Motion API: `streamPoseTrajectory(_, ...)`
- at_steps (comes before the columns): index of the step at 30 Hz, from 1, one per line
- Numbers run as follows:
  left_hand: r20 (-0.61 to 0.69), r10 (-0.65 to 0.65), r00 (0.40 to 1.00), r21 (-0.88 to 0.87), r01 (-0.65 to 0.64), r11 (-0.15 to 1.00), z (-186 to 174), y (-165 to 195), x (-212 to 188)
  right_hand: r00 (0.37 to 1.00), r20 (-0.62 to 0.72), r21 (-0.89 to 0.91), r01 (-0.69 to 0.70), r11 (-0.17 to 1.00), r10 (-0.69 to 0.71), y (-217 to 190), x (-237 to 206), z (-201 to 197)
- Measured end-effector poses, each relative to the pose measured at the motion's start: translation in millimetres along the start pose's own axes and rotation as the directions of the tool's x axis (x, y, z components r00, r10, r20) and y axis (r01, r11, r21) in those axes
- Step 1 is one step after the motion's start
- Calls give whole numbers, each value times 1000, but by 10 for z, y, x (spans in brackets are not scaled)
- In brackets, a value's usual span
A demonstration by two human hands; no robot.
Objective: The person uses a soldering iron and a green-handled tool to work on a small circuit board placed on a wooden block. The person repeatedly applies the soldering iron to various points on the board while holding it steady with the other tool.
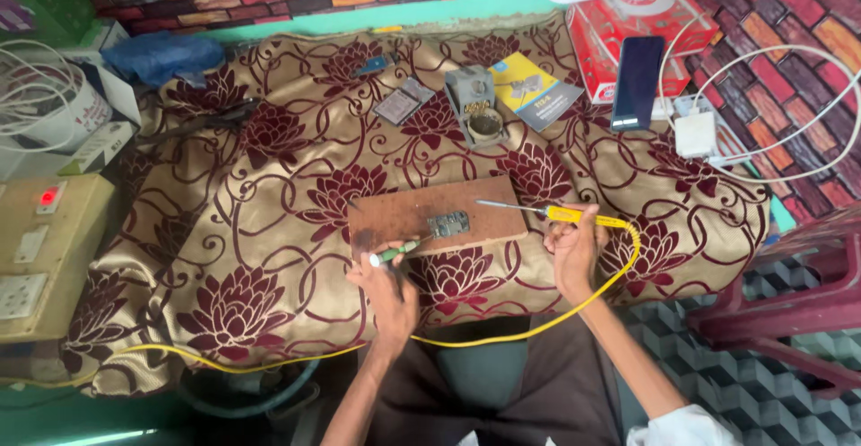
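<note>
Circuit board lies flat on a wooden block near the middle of the cloth-covered counter, between the two hands.

Left hand, at 7 o'clock from the board, is closed around a green-handled tool whose tip points toward the board's lower left edge. Right hand, at 4 o'clock from the board, grips a yellow soldering iron; its metal tip points to 9 o'clock and hovers just right of the board, over the block. A yellow cable runs from the iron's handle down and away to the left. At 12 o'clock from the block stands a soldering iron stand, with a dark phone and a white charger at 2 o'clock.
</note>
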State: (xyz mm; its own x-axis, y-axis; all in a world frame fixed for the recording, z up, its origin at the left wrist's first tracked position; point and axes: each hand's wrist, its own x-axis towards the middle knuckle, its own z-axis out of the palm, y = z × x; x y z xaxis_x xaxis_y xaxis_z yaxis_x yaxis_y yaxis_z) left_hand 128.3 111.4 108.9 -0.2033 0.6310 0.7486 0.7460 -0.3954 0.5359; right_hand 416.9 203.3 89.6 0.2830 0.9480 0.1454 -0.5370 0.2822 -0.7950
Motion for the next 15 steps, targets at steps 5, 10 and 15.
streamPoseTrajectory(5, -5, 18, 1000, -25, -18, 1000, 174, 40, 47, 996, 52, -121, 82, 989, -76, 107, 112, -156)
streamPoseTrajectory(10, 5, -11, 1000, -23, 11, 1000, 272, 32, 86, 992, 120, -135, 55, 989, -38, 120, 170, -215)
streamPoseTrajectory(15, 7, -40, 999, -32, 40, 999, 320, -24, 87, 989, 132, -163, 88, 983, -67, 140, 195, -200)
